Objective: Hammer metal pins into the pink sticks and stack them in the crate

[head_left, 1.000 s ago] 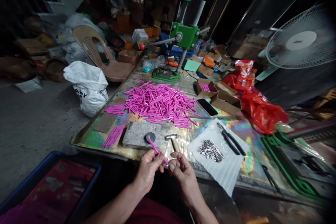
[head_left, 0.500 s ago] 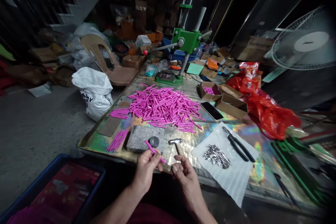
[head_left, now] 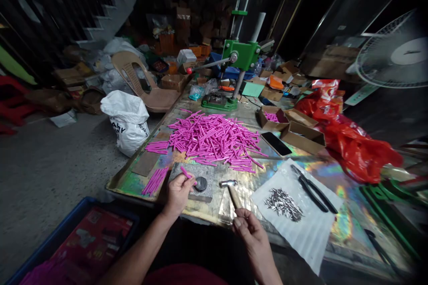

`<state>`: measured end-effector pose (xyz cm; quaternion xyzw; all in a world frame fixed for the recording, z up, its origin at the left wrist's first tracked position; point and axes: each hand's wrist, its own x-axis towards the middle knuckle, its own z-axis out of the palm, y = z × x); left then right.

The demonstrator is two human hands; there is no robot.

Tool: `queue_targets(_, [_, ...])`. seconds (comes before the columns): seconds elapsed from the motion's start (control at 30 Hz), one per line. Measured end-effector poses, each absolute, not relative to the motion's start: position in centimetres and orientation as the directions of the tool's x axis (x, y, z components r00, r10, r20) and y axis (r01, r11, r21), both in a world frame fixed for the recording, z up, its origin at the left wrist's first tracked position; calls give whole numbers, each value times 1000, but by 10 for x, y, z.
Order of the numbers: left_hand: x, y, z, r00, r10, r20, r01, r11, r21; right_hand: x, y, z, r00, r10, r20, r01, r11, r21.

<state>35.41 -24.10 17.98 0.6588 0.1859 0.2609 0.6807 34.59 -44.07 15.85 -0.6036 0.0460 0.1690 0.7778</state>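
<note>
My left hand (head_left: pixel 179 192) is closed on a slim pink stick (head_left: pixel 186 172), whose upper end sticks out past the fingers. It is over the grey stone block (head_left: pixel 205 169), with the stick's lower end close to a dark round metal disc (head_left: pixel 201 184) on the block. Whether stick and disc touch, I cannot tell. My right hand (head_left: pixel 249 229) has its fingers closed around the end of a small hammer's wooden handle (head_left: pixel 234 197); the metal hammer head (head_left: pixel 228 183) lies at or just above the tabletop. A big pile of pink sticks (head_left: pixel 214 138) spreads behind the block.
Small silvery metal pins (head_left: pixel 283 205) and black-handled pliers (head_left: pixel 312 187) lie on a white sheet (head_left: pixel 310 245) at the right. Beyond are a phone (head_left: pixel 276 143), cardboard boxes (head_left: pixel 302 137) and a green hand press (head_left: pixel 239 53). Sorted sticks (head_left: pixel 155 181) lie left of the block.
My left hand has moved forward and left with the pink stick, from the table's edge to over the block. My right hand has shifted right and closed on the hammer handle.
</note>
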Motion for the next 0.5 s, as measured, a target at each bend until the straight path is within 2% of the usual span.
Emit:
queue_targets(0.2, [351, -241, 180, 810, 577, 105, -63, -94, 994, 349, -448, 163, 954, 177, -242, -260, 85, -962])
queue_targets(0.27, [350, -240, 181, 816, 558, 154, -58, -186, 981, 355, -455, 163, 972, 153, -176, -172, -39, -984])
queue_targets(0.33, [349, -239, 183, 826, 520, 218, -70, -289, 955, 363, -462, 160, 987, 121, -110, -75, -264, -962])
queue_targets(0.43, [349, -237, 190, 857, 428, 287, -105, -401, 910, 374, -472, 151, 980, 194, -30, 105, -646, -756])
queue_targets(0.5, [350, -236, 196, 882, 358, 306, -124, -451, 884, 379, -474, 145, 956, 291, -36, 216, -783, -583])
